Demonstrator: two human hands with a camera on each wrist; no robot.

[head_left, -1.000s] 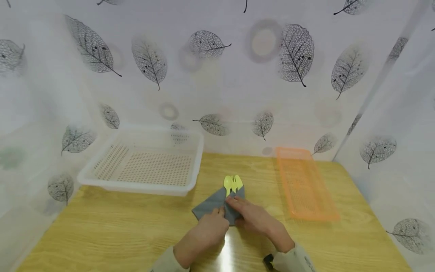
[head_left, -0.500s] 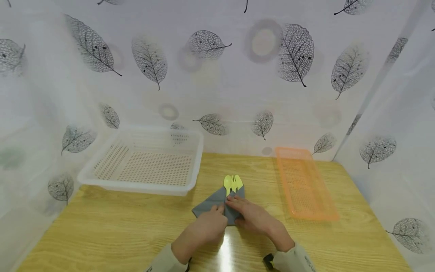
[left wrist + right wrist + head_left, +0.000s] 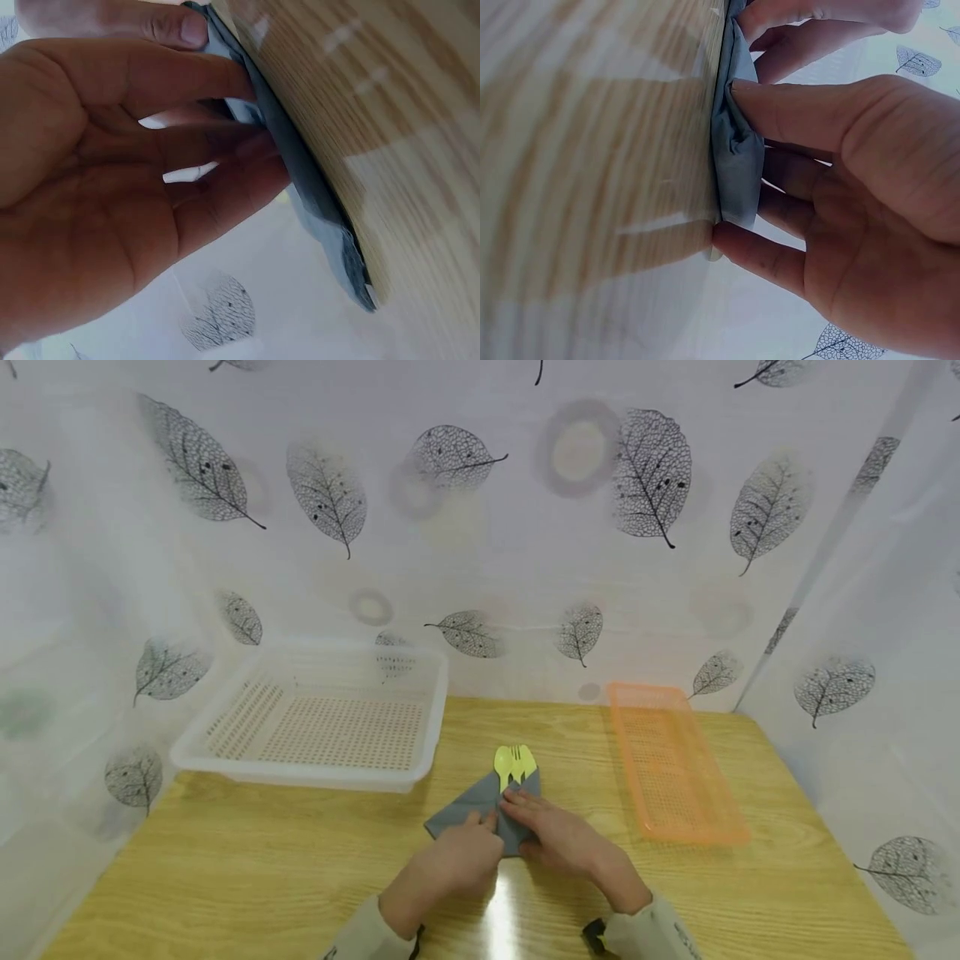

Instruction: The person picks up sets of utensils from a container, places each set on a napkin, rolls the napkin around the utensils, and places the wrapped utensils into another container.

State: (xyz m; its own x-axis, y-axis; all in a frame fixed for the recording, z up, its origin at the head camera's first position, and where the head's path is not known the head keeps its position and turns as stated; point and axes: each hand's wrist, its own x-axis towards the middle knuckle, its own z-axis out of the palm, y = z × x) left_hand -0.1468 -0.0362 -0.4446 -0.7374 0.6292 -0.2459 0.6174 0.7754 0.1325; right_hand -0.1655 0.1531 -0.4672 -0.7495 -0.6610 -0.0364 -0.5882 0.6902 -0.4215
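A grey cloth napkin [image 3: 463,808], folded to a point at the left, lies on the wooden table in the head view. Out of its top stick a yellow-green spoon [image 3: 502,763], fork [image 3: 516,762] and knife [image 3: 528,762]; their lower parts are covered by cloth. My left hand [image 3: 461,856] presses fingertips on the middle of the napkin, thumb and fingers apart in the left wrist view. My right hand [image 3: 566,843] lies over the right part, fingers extended across the fold. In the right wrist view its thumb rests against the bunched cloth edge [image 3: 739,142].
A white perforated basket [image 3: 322,775] stands at the back left of the table [image 3: 225,868]. To the right is a shallow orange basket [image 3: 678,768]. A pale curtain [image 3: 495,552] with leaf prints hangs behind and at both sides.
My left hand has shifted slightly down and left over the napkin. The right hand, napkin and cutlery keep their places.
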